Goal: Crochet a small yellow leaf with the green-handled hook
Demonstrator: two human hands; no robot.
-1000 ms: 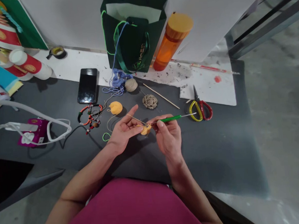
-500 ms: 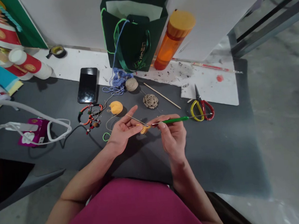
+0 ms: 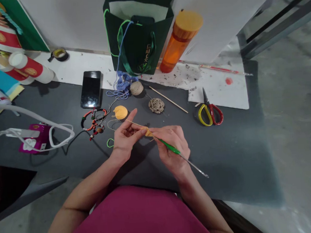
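My left hand (image 3: 126, 138) pinches a small piece of yellow crochet (image 3: 148, 132) between thumb and fingers, its index finger raised with yellow yarn running over it. In my right hand (image 3: 175, 147) is a crochet hook with a green handle (image 3: 170, 146); its rear metal end slants down toward my wrist. The hook's front tip meets the crochet and is hidden by fingers. Behind my left hand sits a ball of yellow yarn (image 3: 120, 112). A beige crocheted rosette (image 3: 156, 105) lies beyond the hands.
Scissors (image 3: 210, 113) lie to the right, a thin wooden stick (image 3: 169, 99) behind the hands. Farther back are a beige yarn ball (image 3: 137, 88), blue yarn (image 3: 123, 81), a phone (image 3: 91, 89), a green paper bag (image 3: 139, 36) and an orange bottle (image 3: 179, 40). Beaded bracelets (image 3: 93, 122) lie left.
My right hand has turned, swinging the hook's rear end from pointing right to pointing down and right. My left index finger has shifted slightly left.
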